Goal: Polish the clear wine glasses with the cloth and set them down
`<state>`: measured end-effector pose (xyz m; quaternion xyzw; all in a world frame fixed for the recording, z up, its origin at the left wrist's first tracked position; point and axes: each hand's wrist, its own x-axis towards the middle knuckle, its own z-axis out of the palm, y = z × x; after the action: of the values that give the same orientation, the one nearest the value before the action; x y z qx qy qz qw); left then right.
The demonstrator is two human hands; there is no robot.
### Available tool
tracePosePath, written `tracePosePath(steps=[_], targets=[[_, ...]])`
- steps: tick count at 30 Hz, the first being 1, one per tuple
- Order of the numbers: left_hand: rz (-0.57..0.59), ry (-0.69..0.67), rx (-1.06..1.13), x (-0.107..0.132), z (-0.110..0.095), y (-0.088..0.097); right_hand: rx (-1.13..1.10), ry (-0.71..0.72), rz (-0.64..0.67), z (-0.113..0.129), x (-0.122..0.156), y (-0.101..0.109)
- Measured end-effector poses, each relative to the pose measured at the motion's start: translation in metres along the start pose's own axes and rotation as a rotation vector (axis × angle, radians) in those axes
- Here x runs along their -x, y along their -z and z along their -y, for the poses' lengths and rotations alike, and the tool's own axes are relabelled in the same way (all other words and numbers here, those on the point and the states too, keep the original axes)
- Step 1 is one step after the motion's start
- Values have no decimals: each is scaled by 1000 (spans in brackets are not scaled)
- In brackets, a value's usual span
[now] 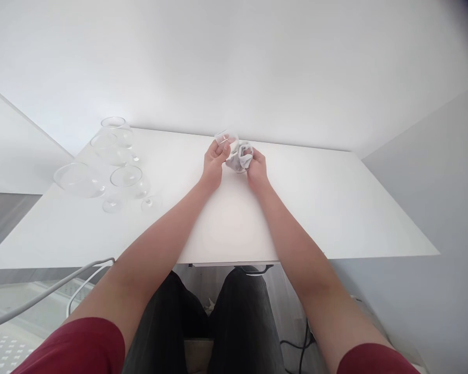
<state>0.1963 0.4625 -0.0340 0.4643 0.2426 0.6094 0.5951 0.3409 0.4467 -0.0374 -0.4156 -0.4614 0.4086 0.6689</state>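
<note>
"Well, what do we enter for hands?"

"Two. Left hand (pixel 217 157): half curled, fingers and thumb around one clear glass (pixel 229 136), near the far edge of the white table (pixel 234 223). Right hand (pixel 258 166): pinching one bunched pale cloth (pixel 239 159) against that glass; we cannot tell how deep it sits."

"And other glassware?"

"We count four other glasses (pixel 130 188), grouped at the table's left end."

One counter (pixel 234 223) bears four clear glasses (pixel 126 183) at its left end; one held glass (pixel 233 138) brings the total to five. There are also one cloth (pixel 237 160), two hands (pixel 214 162), two red sleeves (pixel 89 340), one grey cable (pixel 54 288) and one white cable (pixel 77 292).
</note>
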Motion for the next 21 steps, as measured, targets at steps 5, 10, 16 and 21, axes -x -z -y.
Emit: tracePosePath(steps=[5,10,16,21], targets=[[-131,60,86,-5,5,4,-244,37,-408,-2,-13,16],[-129,-16,133,-4,6,1,-271,-101,-91,7,-2,5],[-13,32,69,3,2,-5,-139,-116,-53,10,2,-1],[5,54,39,5,-3,-8,-43,-156,-132,7,-2,3]])
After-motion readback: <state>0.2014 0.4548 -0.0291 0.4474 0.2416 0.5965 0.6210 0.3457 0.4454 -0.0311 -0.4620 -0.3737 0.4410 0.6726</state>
